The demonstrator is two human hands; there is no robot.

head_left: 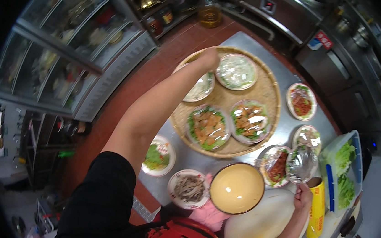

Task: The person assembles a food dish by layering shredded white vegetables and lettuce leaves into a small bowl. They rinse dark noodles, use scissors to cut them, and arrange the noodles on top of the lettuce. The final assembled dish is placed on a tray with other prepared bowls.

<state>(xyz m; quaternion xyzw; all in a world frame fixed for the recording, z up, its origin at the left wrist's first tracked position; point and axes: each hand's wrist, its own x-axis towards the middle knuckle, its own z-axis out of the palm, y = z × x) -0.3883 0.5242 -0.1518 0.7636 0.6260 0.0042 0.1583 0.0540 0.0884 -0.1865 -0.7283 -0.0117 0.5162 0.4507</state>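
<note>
My left arm reaches over a round woven bamboo tray [270, 126], and my left hand [211, 59] is at its far rim, between two film-covered plates of pale, whitish food [236, 72]. Its fingers are hidden behind the back of the hand. Two more wrapped plates in the tray carry orange-brown pieces on greens, one on the left [208, 127], one on the right [251, 120]. At the right, the fingers of my right hand [302, 197] are closed at the near edge of a small film-covered dish [302, 163]. That dish overlaps a wrapped plate of reddish meat [276, 166].
Near me are a yellow bowl [237, 188], a plate of grey strips [189, 189], a pink cloth [208, 217] and a white cutting board [258, 222]. A yellow film roll [316, 211] lies beside a lettuce bin [328, 162]. Another wrapped plate [301, 101] sits far right.
</note>
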